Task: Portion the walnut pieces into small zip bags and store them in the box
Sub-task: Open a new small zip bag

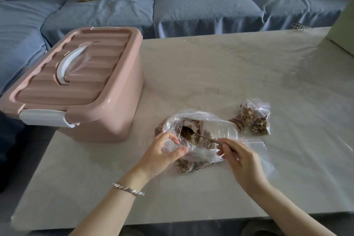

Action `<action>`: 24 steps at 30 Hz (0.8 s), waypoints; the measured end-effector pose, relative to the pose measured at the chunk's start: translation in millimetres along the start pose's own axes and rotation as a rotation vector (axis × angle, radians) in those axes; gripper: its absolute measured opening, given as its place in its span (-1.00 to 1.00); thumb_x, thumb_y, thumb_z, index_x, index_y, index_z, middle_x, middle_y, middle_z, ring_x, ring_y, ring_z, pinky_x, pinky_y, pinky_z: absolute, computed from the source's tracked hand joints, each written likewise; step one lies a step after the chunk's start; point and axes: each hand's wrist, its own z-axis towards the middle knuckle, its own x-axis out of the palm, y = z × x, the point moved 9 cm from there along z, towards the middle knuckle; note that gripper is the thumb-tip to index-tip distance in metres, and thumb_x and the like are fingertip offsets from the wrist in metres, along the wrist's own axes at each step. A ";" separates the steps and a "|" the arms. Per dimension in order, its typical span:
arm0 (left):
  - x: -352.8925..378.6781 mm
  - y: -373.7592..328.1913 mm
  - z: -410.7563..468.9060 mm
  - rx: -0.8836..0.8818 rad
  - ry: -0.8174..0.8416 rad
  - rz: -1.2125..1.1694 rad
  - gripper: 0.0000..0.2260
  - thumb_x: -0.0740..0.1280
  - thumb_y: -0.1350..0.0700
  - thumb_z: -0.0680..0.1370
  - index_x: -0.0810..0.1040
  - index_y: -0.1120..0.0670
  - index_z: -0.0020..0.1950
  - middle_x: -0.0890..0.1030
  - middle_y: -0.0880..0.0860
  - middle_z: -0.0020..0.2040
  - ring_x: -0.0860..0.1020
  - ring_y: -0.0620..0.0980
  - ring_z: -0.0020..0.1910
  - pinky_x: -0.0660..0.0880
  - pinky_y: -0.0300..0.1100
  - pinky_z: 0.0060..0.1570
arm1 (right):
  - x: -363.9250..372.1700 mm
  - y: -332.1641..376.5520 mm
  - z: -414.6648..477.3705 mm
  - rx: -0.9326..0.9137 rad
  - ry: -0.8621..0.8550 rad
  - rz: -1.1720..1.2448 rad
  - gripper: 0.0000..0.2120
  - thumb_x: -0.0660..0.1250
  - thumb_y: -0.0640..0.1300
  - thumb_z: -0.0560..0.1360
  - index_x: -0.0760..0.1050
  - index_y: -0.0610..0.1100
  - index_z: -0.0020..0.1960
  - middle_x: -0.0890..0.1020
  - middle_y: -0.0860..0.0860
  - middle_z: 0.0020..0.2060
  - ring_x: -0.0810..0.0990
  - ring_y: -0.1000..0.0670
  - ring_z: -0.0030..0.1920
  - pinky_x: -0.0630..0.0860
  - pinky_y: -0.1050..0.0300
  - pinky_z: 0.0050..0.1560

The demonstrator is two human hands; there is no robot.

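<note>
The large clear bag (220,128) of walnut pieces (188,165) lies open on the bench (229,63). At its left edge the left hand (164,151) pinches a small zip bag (172,144), while at its right edge the right hand (241,159) grips a spoon (201,136) whose bowl sits inside among the nuts. Filled zip bags (254,119) rest just right of the large bag, an empty zip bag (257,145) lies under the right hand, and the pink box (86,82) stands lidded to the left.
</note>
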 end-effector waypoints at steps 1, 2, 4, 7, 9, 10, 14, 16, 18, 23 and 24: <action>0.4 -1.1 -0.6 0.004 0.013 -0.017 -0.66 0.37 -0.34 0.19 0.47 -0.19 -0.18 0.50 -0.05 0.05 0.48 -0.01 -0.12 0.39 -0.16 -0.01 | -1.6 1.7 -0.7 -0.001 0.033 0.026 -0.64 0.26 -0.30 0.51 0.54 0.18 -0.01 0.64 0.17 -0.24 0.63 0.16 -0.18 0.55 0.32 -0.12; 0.3 -1.8 -1.2 0.007 0.019 -0.033 -0.65 0.37 -0.33 0.17 0.47 -0.19 -0.18 0.50 -0.06 -0.03 0.43 -0.09 -0.24 0.36 -0.20 -0.09 | -4.4 3.7 -0.9 -0.001 0.060 0.053 -0.61 0.26 -0.28 0.51 0.54 0.25 -0.05 0.64 0.19 -0.21 0.64 0.15 -0.19 0.55 0.31 -0.12; -0.6 -3.2 -2.4 0.006 0.023 -0.048 -0.67 0.36 -0.33 0.15 0.46 -0.20 -0.21 0.49 -0.09 -0.08 0.38 -0.20 -0.37 0.33 -0.30 -0.18 | -11.9 7.0 0.1 0.011 0.081 0.096 -0.60 0.26 -0.25 0.50 0.57 0.29 -0.09 0.65 0.19 -0.20 0.65 0.11 -0.20 0.55 0.34 -0.13; 0.8 -5.7 -2.9 0.028 0.037 -0.041 -0.69 0.37 -0.34 0.15 0.46 -0.21 -0.25 0.51 -0.08 -0.01 0.41 -0.20 -0.36 0.34 -0.38 -0.25 | -24.1 3.4 7.1 0.057 0.001 0.121 -0.63 0.24 -0.35 0.51 0.54 0.14 -0.07 0.66 0.08 -0.24 0.64 0.13 -0.24 0.52 0.40 -0.16; 1.9 -4.9 -2.7 0.037 0.029 -0.035 -0.68 0.38 -0.34 0.16 0.47 -0.21 -0.23 0.52 -0.05 0.04 0.45 -0.17 -0.23 0.35 -0.32 -0.14 | -24.2 0.6 8.5 0.102 -0.043 0.128 -0.68 0.23 -0.36 0.52 0.52 0.07 -0.09 0.65 -0.02 -0.35 0.62 0.15 -0.31 0.49 0.45 -0.21; 2.5 -4.2 -3.0 0.034 0.022 -0.037 -0.68 0.38 -0.34 0.17 0.47 -0.21 -0.22 0.52 -0.03 0.06 0.47 -0.14 -0.15 0.34 -0.29 -0.09 | -21.6 0.2 7.1 0.118 -0.042 0.128 -0.68 0.22 -0.36 0.52 0.51 0.07 -0.10 0.64 -0.01 -0.35 0.61 0.15 -0.33 0.48 0.45 -0.23; 8.3 -4.3 -8.4 0.061 0.005 -0.038 -0.71 0.38 -0.32 0.20 0.48 -0.20 -0.22 0.50 -0.06 0.03 0.46 -0.10 0.09 0.31 -0.28 0.05 | -12.2 -4.2 -8.1 0.175 -0.013 0.143 -0.69 0.23 -0.36 0.51 0.52 0.06 -0.10 0.63 -0.01 -0.38 0.60 0.13 -0.35 0.48 0.44 -0.27; 11.4 -4.2 -10.3 0.078 -0.008 -0.045 -0.72 0.40 -0.30 0.21 0.48 -0.20 -0.22 0.49 -0.05 0.03 0.45 -0.09 0.11 0.30 -0.28 0.07 | -9.1 -8.2 -14.5 0.218 -0.003 0.160 -0.70 0.21 -0.37 0.52 0.52 0.03 -0.12 0.64 0.07 -0.33 0.57 0.13 -0.39 0.46 0.44 -0.31; 14.1 -3.8 -10.7 0.075 -0.019 -0.054 -0.72 0.40 -0.29 0.20 0.48 -0.20 -0.22 0.49 -0.02 0.04 0.45 -0.08 0.11 0.32 -0.28 0.08 | -5.3 -11.3 -18.8 0.261 0.019 0.164 -0.70 0.21 -0.36 0.53 0.53 0.02 -0.13 0.64 0.04 -0.37 0.55 0.14 -0.42 0.45 0.41 -0.33; 15.4 -7.0 -12.2 0.081 -0.042 -0.184 -0.70 0.44 -0.24 0.23 0.50 -0.13 -0.18 0.54 -0.02 -0.03 0.50 0.06 0.09 0.39 -0.01 0.21 | 5.7 -9.6 -25.0 0.324 0.086 0.176 -0.74 0.21 -0.35 0.53 0.57 -0.04 -0.12 0.63 -0.02 -0.42 0.56 0.10 -0.43 0.47 0.34 -0.34; 15.4 -7.6 -13.1 0.086 -0.039 -0.196 -0.69 0.45 -0.23 0.23 0.50 -0.11 -0.17 0.55 -0.02 -0.04 0.50 0.06 0.09 0.39 0.01 0.21 | 5.7 -11.9 -25.6 0.369 0.070 0.224 -0.76 0.19 -0.36 0.53 0.58 -0.12 -0.10 0.63 -0.03 -0.43 0.57 0.08 -0.44 0.48 0.32 -0.36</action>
